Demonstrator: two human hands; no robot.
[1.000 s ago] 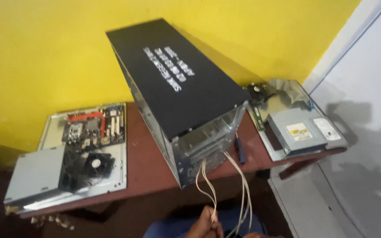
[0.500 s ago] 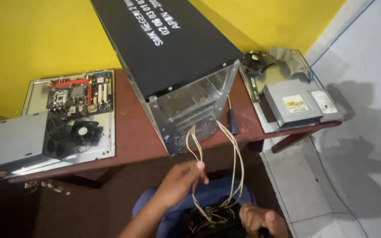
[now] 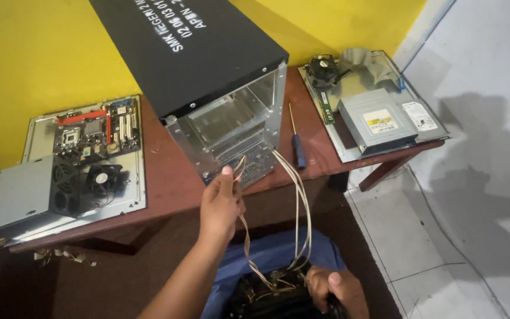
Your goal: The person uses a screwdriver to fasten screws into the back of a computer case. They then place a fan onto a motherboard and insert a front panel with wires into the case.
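Two hands busy, left hand (image 3: pixel 221 204) pinching thin wires (image 3: pixel 298 201), right hand (image 3: pixel 334 287) gripping black part (image 3: pixel 267 298)

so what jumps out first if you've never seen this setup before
The big open computer case with its black side panel dominates the middle of the red-brown table. The left hand grips thin wires trailing from it toward the right hand. A motherboard lies left, a disc drive right.

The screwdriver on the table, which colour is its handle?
Blue handle on the screwdriver, seen in the head view.
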